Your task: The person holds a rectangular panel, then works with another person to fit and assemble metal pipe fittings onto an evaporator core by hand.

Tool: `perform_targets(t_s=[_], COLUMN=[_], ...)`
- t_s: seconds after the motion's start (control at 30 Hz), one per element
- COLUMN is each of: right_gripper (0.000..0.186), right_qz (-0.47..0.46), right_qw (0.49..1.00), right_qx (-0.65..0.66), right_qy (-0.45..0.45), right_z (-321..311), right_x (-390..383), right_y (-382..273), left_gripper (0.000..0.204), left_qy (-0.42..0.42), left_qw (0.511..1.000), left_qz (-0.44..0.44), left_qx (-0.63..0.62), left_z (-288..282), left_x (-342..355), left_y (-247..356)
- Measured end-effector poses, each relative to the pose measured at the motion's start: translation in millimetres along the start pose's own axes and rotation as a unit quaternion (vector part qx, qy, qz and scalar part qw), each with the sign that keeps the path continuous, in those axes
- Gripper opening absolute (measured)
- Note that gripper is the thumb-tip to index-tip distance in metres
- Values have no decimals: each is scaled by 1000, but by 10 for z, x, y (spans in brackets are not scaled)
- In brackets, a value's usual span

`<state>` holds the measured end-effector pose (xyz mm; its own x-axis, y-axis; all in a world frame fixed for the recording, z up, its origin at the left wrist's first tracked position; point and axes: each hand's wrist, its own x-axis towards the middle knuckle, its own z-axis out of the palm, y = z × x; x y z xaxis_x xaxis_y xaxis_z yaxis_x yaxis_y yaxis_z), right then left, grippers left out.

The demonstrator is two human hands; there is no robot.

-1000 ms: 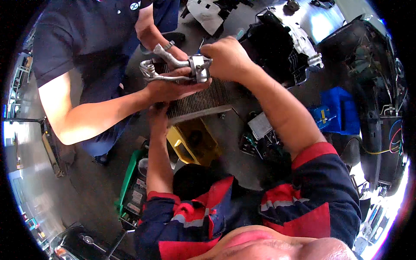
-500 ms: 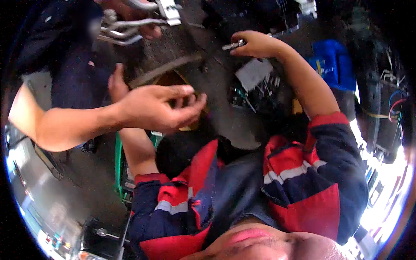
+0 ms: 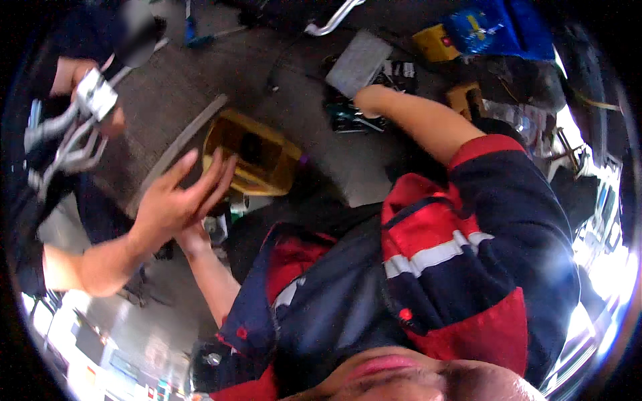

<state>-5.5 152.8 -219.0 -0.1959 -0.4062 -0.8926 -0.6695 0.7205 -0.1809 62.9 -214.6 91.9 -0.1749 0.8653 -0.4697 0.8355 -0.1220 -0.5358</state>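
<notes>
My right hand [image 3: 371,101] bends down over the edge of a dark tool tray [image 3: 358,123], beside a flat grey panel [image 3: 361,61]. Its fingers are out of sight, so whatever they touch or hold cannot be made out. My left hand [image 3: 194,236] shows little more than the wrist; a co-worker's hand [image 3: 167,207], fingers spread, covers the rest. Just beyond those two hands stands a yellow plastic container [image 3: 284,177] with a dark inside. A long pale bar [image 3: 184,140] lies along its left side.
At the far left the co-worker's other hand [image 3: 115,121] holds a bent metal pipe assembly [image 3: 63,130]. A blue bag [image 3: 498,33] and a yellow box [image 3: 435,43] lie at the far right. One curved metal tube [image 3: 334,19] rests at the far edge.
My right hand, earlier holding a silver tool, has come down to the tool tray. The co-worker's spread hand has drawn left, and the pipe assembly has shifted left. My view has moved too.
</notes>
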Motion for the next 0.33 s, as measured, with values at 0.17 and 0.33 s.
perform_targets(t_s=[0.17, 0.33], right_gripper=[28, 35], right_qz=[-12, 86], right_qw=[1000, 993], right_qx=[12, 80], right_qy=[-10, -15], right_z=[-175, -491], right_x=[-193, -953], right_y=[184, 916], left_gripper=[50, 49], left_qy=[25, 66], left_qw=[845, 722], left_qz=[233, 366], left_qx=[481, 584], left_z=[-70, -168], left_x=[102, 336], left_y=[-66, -337])
